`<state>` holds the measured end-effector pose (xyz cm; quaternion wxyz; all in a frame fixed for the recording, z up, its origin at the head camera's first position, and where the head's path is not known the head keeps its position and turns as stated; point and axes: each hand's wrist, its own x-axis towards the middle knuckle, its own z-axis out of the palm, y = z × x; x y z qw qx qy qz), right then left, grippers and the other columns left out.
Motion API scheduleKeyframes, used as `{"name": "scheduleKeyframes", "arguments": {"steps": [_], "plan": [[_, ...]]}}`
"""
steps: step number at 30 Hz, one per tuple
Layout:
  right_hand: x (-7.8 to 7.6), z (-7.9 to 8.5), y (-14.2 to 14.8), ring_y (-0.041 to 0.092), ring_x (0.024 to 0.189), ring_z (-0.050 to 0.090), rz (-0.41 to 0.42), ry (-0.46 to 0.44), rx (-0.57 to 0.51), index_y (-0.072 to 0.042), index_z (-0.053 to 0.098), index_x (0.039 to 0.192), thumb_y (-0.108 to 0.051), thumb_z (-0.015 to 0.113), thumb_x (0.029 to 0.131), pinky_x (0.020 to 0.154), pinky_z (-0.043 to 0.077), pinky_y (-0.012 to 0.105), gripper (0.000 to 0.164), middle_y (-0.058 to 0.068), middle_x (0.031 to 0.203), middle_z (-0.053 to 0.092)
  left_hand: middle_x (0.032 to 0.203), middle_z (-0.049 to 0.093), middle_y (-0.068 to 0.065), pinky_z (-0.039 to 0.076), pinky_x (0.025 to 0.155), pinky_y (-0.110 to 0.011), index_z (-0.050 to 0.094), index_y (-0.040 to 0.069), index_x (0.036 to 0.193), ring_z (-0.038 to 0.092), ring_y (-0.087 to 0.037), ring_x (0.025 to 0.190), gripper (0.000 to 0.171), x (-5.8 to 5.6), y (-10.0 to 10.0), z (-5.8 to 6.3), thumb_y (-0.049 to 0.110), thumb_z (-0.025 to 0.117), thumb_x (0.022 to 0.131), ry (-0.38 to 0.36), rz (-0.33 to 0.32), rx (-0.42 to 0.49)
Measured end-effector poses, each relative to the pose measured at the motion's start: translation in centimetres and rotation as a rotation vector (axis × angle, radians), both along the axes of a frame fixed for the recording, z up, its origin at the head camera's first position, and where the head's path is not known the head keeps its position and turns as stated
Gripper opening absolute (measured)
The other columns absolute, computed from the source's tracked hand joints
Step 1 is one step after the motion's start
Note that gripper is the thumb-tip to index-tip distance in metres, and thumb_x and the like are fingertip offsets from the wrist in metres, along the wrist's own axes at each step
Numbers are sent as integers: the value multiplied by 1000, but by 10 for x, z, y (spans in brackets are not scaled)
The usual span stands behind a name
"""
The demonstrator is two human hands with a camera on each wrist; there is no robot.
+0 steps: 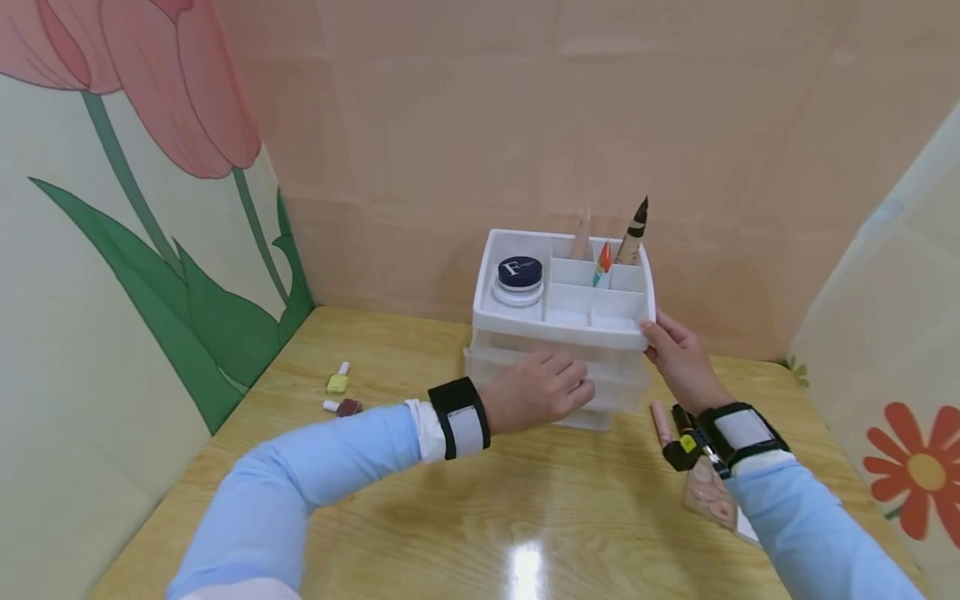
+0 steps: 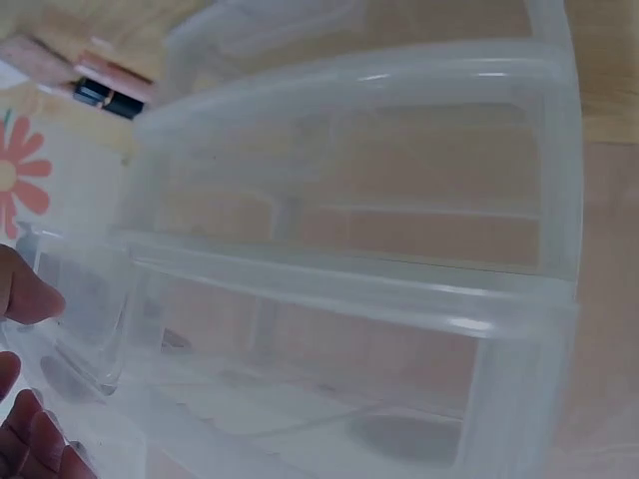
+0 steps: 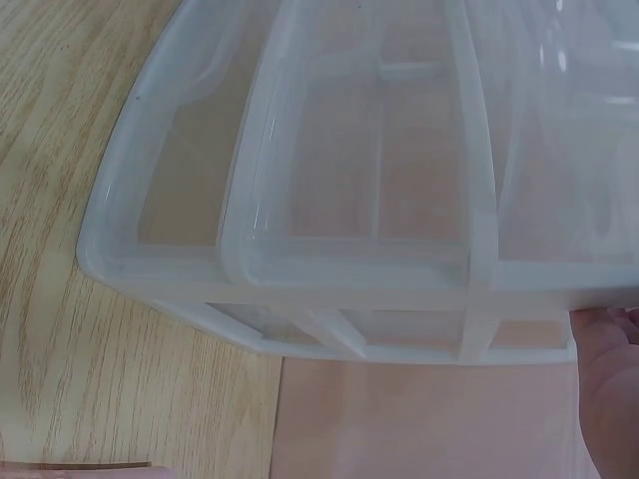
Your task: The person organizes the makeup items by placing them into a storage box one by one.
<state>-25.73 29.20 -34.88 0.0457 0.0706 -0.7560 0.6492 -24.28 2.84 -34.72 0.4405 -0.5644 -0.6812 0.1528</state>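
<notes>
A white makeup organizer (image 1: 562, 332) with translucent drawers stands against the back wall. My left hand (image 1: 534, 390) is in front of it with bent fingers. In the left wrist view, the thumb (image 2: 32, 294) and fingertips lie on either side of the edge of a clear upper drawer (image 2: 85, 289), gripping it. That drawer juts out from the frame. At the upper right front corner, my right hand (image 1: 686, 367) holds the organizer, thumb on the rim and fingers around the side. A round jar with a dark lid (image 1: 520, 273) sits in the top tray's left compartment.
A dark-tipped pen (image 1: 634, 233) and a small colourful tube (image 1: 602, 265) stand in the tray. Yellow (image 1: 337, 382) and dark red nail polish bottles (image 1: 348, 407) lie left. Right are a pink tube (image 1: 661, 423), a black tube and a palette (image 1: 708, 493), partly under my right wrist.
</notes>
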Motion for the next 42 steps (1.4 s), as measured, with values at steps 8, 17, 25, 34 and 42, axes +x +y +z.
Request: {"name": "scheduleKeyframes", "arguments": {"steps": [8, 17, 25, 34, 42], "plan": [[-1, 1, 0, 31, 137, 30, 5, -18, -15, -24, 24, 154, -40, 46, 102, 106, 29, 37, 59, 10, 160, 18, 105, 65, -1, 51, 74, -22, 64, 14, 109, 59, -14, 87, 19, 16, -4, 0, 11, 46, 101, -51, 0, 0], [0, 2, -1, 27, 135, 34, 9, -10, -18, -20, 24, 154, -41, 48, 101, 106, 29, 37, 62, 10, 159, 19, 103, 64, 1, 51, 76, -22, 66, 17, 106, 60, -13, 89, 28, 31, -8, 0, 9, 40, 102, -5, -29, 2], [-1, 3, -2, 26, 136, 33, 12, -14, -5, -22, 27, 154, -41, 47, 101, 106, 32, 34, 59, 8, 159, 21, 92, 62, 4, 42, 61, -17, 68, 18, 97, 51, -9, 75, 34, 46, -10, 5, 5, 37, 101, 41, -107, 55], [-3, 2, -2, 29, 138, 30, 3, -43, 44, -27, 25, 154, -45, 44, 101, 107, 29, 40, 60, 5, 160, 20, 90, 59, 5, 41, 58, -15, 65, 18, 94, 49, -7, 72, 33, 64, -21, 21, 3, 37, 101, 52, -88, 33], [-2, 1, -1, 28, 138, 30, 5, -31, 0, -25, 24, 154, -42, 45, 101, 108, 27, 38, 60, 6, 160, 19, 95, 61, 4, 43, 60, -18, 66, 19, 98, 51, -9, 75, 37, 53, -15, 3, 3, 32, 102, 23, -91, 38]]}}
